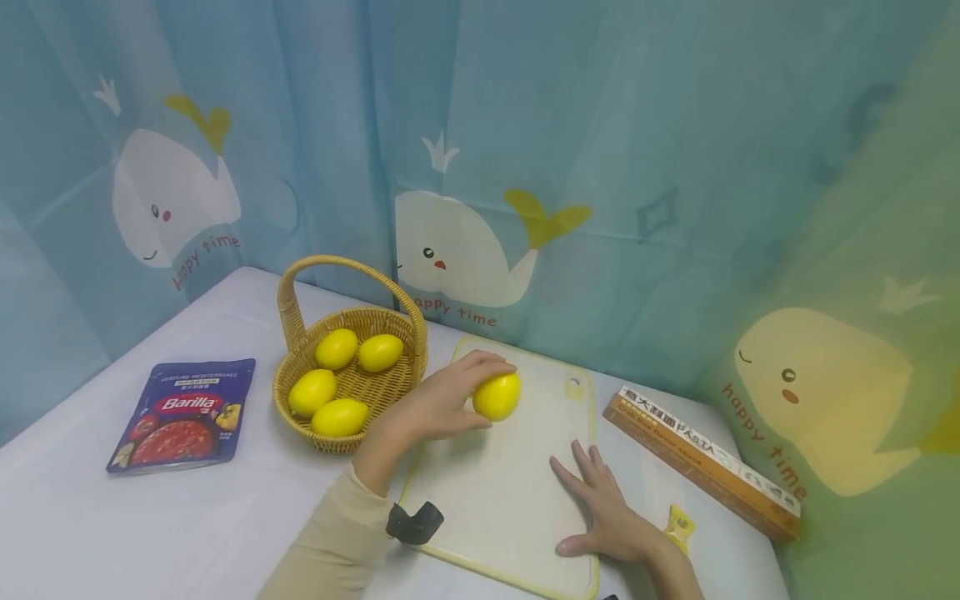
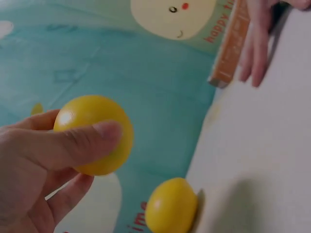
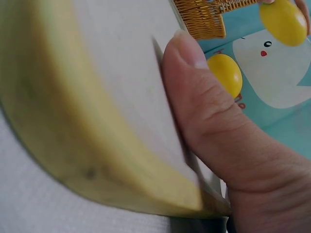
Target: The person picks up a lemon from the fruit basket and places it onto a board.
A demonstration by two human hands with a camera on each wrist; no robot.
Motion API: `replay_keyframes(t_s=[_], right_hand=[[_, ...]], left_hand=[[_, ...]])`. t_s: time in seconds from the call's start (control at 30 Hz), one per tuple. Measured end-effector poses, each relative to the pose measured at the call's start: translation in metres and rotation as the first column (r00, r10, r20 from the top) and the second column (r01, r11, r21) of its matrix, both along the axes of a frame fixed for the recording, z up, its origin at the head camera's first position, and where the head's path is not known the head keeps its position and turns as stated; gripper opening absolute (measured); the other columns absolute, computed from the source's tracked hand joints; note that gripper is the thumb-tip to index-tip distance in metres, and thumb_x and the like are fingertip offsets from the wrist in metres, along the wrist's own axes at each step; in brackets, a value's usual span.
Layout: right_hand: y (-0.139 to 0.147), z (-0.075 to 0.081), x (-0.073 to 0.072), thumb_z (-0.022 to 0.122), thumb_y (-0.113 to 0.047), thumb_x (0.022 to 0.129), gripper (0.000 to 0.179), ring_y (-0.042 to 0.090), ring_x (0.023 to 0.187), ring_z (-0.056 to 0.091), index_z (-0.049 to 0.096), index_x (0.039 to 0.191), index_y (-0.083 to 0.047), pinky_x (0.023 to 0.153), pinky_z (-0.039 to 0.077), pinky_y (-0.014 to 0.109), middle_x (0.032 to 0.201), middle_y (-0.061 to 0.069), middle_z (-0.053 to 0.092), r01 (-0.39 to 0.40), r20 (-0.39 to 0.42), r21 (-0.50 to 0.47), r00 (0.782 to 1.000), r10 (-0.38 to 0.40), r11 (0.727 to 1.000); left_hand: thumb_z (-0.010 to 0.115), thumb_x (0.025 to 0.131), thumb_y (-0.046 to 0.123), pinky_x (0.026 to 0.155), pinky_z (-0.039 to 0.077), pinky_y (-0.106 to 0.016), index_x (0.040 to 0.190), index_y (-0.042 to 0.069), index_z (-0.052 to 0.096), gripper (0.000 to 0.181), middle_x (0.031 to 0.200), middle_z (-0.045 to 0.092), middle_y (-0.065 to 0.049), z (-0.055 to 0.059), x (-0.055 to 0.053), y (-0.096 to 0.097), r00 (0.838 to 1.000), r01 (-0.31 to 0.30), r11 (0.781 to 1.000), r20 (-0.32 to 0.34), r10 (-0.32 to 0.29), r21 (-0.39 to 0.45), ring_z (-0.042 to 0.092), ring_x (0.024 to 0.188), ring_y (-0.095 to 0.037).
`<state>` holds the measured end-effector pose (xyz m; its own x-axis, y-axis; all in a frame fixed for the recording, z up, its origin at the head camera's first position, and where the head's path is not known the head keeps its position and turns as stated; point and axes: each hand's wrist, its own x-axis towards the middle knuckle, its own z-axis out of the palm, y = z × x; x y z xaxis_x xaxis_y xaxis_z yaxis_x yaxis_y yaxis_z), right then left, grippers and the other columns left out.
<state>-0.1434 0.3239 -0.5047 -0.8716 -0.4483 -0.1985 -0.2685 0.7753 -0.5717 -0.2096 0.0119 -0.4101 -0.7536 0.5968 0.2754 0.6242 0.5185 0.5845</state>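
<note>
A yellow lemon (image 1: 497,395) is pinched between the thumb and fingers of my left hand (image 1: 442,402), raised over the white cutting board (image 1: 487,500) with its yellow-green rim. Another lemon (image 2: 171,206) sits on the far part of the board in the left wrist view; the head view mostly hides it behind the hand and held lemon. My right hand (image 1: 611,518) rests with spread fingers on the board's right side, and its thumb (image 3: 209,111) lies near the rim in the right wrist view.
Left of the board stands a wicker basket (image 1: 281,404) with a tall handle and several lemons inside. Farther left lies a blue Barilla sauce pouch (image 1: 180,417). A long pasta box (image 1: 701,462) and a small yellow item (image 1: 679,525) are at the right. Curtains (image 1: 637,167) hang behind.
</note>
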Motion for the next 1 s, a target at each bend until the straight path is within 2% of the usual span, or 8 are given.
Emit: replay_keyframes(t_s=[0.13,0.37,0.67,0.9,1.0], right_hand=[[0.0,0.0,0.0,0.082,-0.049,0.061,0.108,0.047,0.141,-0.018,0.029,0.15,-0.02,0.11,-0.009,0.068,0.159,0.02,-0.006,0.0,-0.005,-0.006,1.0,0.0,1.0],[0.0,0.0,0.001,0.083,-0.046,0.061,0.108,0.048,0.14,-0.02,0.028,0.15,-0.018,0.109,-0.011,0.068,0.158,0.022,-0.006,-0.015,-0.008,-0.031,1.0,0.014,0.999],[0.0,0.001,0.001,0.083,-0.045,0.061,0.108,0.047,0.14,-0.02,0.028,0.15,-0.019,0.109,-0.011,0.067,0.158,0.021,-0.006,-0.004,-0.002,-0.034,1.0,0.004,0.999],[0.0,0.001,0.001,0.083,-0.045,0.061,0.108,0.048,0.14,-0.02,0.028,0.15,-0.018,0.108,-0.011,0.068,0.158,0.022,-0.006,-0.008,-0.011,-0.035,1.0,0.008,0.999],[0.0,0.001,0.001,0.083,-0.045,0.061,0.108,0.047,0.141,-0.02,0.028,0.15,-0.018,0.109,-0.011,0.068,0.158,0.021,-0.006,-0.005,-0.003,-0.025,1.0,0.005,1.0]], left_hand=[[0.073,0.076,0.007,0.104,0.044,-0.034,0.136,0.02,0.051,0.066,0.134,0.047,0.001,-0.01,-0.005,0.001,0.999,-0.025,0.999,0.028,0.026,-0.04,0.051,0.12,-0.017],[0.072,0.079,0.011,0.104,0.043,-0.036,0.136,0.019,0.052,0.061,0.134,0.049,0.0,-0.025,-0.007,-0.006,0.991,-0.016,0.987,0.125,0.036,-0.16,0.052,0.117,-0.016],[0.072,0.079,0.008,0.107,0.04,-0.039,0.138,0.019,0.051,0.063,0.14,0.047,-0.003,-0.035,-0.01,-0.01,0.983,0.001,0.984,0.181,0.032,-0.176,0.048,0.124,-0.019],[0.068,0.075,-0.004,0.112,0.035,-0.04,0.137,0.02,0.052,0.068,0.144,0.044,-0.003,-0.042,-0.012,-0.008,0.981,0.018,0.977,0.192,0.024,-0.214,0.043,0.132,-0.021],[0.065,0.078,-0.005,0.115,0.031,-0.041,0.137,0.02,0.051,0.066,0.147,0.043,-0.004,-0.044,-0.012,-0.006,0.979,0.026,0.974,0.205,0.021,-0.224,0.04,0.136,-0.022]])
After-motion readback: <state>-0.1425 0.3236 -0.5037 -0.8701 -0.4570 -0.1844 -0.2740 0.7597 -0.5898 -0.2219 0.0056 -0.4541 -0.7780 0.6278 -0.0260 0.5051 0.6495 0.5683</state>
